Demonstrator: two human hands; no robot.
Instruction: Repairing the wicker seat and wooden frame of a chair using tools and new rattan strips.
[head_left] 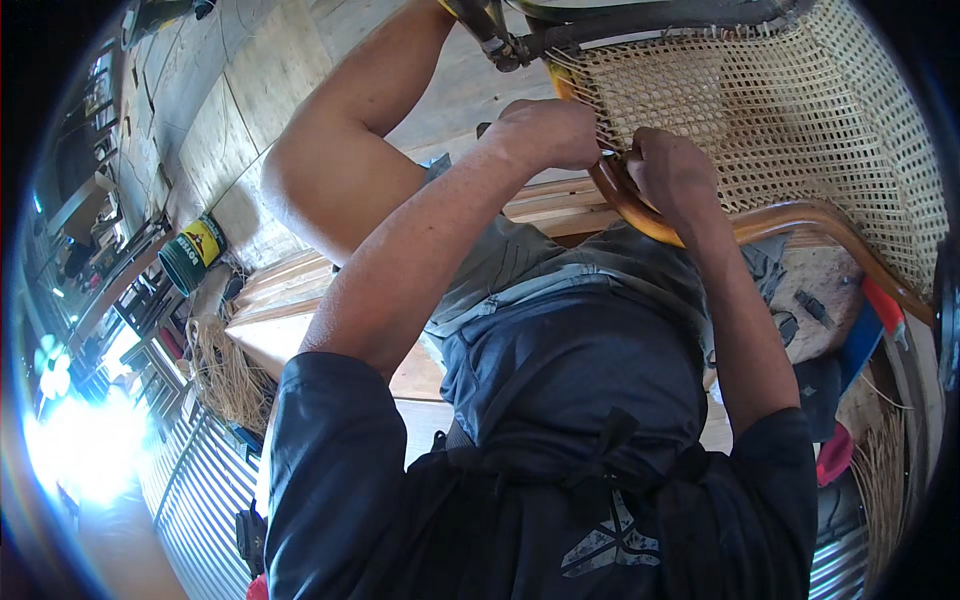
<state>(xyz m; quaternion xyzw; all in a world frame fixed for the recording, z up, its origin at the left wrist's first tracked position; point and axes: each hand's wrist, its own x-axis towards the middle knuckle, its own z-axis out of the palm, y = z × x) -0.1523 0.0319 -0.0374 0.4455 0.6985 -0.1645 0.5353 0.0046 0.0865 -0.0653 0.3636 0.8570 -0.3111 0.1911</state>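
A woven cane panel [770, 120] with an open mesh fills the upper right, fixed to a curved, varnished wooden frame [640, 215]. Loose strand ends stick out along the panel's left edge. My left hand [555, 132] is closed at that edge, just beside the frame; a dark end [483, 129] shows behind its wrist, perhaps part of a tool. My right hand [672, 175] is bent into a fist over the inner side of the frame, close to the left fingertips. What either hand grips is hidden by the fingers.
Dark frame bars [650, 30] cross the top. Bundles of cane strands lie at the left [228, 375] and lower right [880, 480]. A green and yellow can [193, 255] stands on the left. Wooden boards [290, 290] lie under my legs. Bright light glares at lower left.
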